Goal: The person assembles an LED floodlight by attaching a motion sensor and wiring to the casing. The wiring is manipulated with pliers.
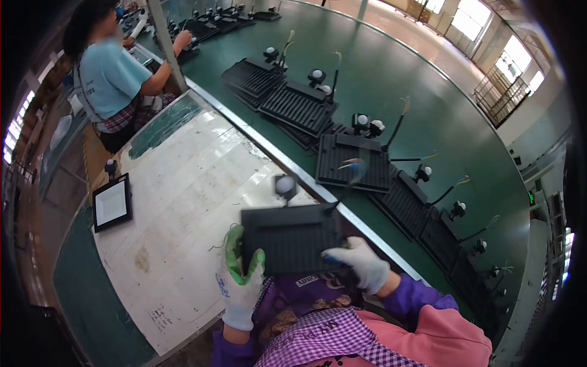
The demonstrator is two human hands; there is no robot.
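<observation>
A black floodlight (290, 238) is held up in front of my body, its ribbed back toward me. On its top edge sits a motion sensor with a white dome (285, 185), and a short cable with bare wire ends rises at the right corner. My left hand (239, 278), in a white glove with green fingers, grips the lower left edge, thumb apart from the fingers. My right hand (362, 264), also gloved, is closed at the lower right side; something small and blue shows at its fingertips, too blurred to name.
Another floodlight (112, 203) lies on the white worktop (183, 244), its pale panel up. Along the green conveyor belt (428, 104) lie several floodlights (299, 109) with cables upright, beyond a metal rail (257, 137). A person (113, 76) works at the far left beside a post.
</observation>
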